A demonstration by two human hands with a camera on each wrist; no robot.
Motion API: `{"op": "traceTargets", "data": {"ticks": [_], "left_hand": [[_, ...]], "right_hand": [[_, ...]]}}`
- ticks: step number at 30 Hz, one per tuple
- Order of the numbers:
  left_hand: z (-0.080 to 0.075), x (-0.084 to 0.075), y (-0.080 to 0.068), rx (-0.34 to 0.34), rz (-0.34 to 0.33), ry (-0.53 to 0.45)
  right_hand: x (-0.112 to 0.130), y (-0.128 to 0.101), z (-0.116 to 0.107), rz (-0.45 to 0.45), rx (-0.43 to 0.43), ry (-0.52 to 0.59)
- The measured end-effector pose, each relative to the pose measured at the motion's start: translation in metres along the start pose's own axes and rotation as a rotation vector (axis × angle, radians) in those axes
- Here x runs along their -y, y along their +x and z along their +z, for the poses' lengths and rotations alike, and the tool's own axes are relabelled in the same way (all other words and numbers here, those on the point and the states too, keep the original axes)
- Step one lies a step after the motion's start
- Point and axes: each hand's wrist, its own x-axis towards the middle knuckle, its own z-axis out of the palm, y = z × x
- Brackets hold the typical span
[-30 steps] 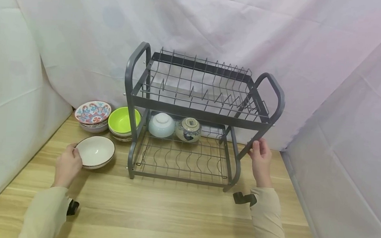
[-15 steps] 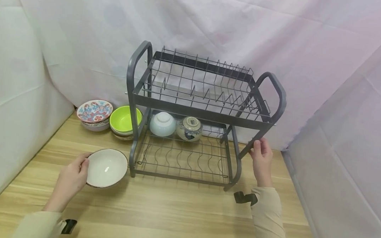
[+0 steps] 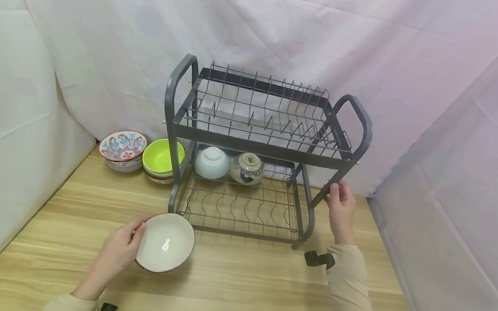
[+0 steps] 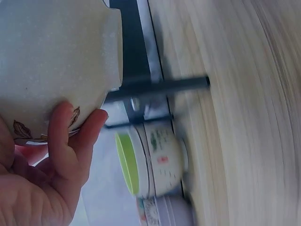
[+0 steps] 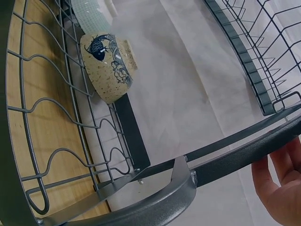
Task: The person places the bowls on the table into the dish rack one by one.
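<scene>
Left hand: the left hand (image 3: 117, 252) grips a white bowl (image 3: 166, 243) by its rim and outer wall, fingers curled under it as the left wrist view shows (image 4: 70, 136); the bowl is tilted, its hollow facing up and toward the camera.
Bowl's place: held just above the wooden table (image 3: 243, 285), right in front of the dish rack (image 3: 261, 151), near its front left leg.
Right hand: the right hand (image 3: 340, 208) is wrapped round the rack's slanted right strut, thumb and fingers closed on the bar (image 5: 277, 183).
Doing it well: judging by the pose, the rack should be kept steady while the bowl is kept clear of the front bar and the upper tier's edge; a firm grip on the rim seems wise, as the glaze looks slick.
Lower shelf: a pale blue bowl (image 3: 211, 163) and a speckled bowl with blue fish (image 3: 246, 169) lie at the back; the wavy wires in front of them are bare.
In the way: the low front rail and the left leg stand nearest the held bowl.
Around: a green bowl (image 3: 162, 157) on a stack and a patterned bowl (image 3: 122, 146) sit left of the rack, against the white cloth backdrop (image 3: 91, 51).
</scene>
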Motion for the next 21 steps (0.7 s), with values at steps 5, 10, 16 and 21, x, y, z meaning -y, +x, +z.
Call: {"op": "traceTargets", "data": {"ticks": [5, 10, 16, 21], "left_hand": [[0.016, -0.017, 0.001, 0.035, 0.043, -0.058], [0.034, -0.029, 0.006, 0.078, 0.081, -0.097], [0.053, -0.041, 0.011, 0.129, 0.09, -0.12], [0.065, -0.051, 0.012, 0.174, 0.068, -0.17]], "right_hand": [[0.002, -0.002, 0.001, 0.04, -0.024, -0.048], [0.003, -0.004, 0.004, 0.048, -0.056, -0.062], [0.008, -0.007, 0.007, 0.066, -0.076, -0.095], [0.023, -0.024, 0.008, -0.03, -0.075, -0.304]]}}
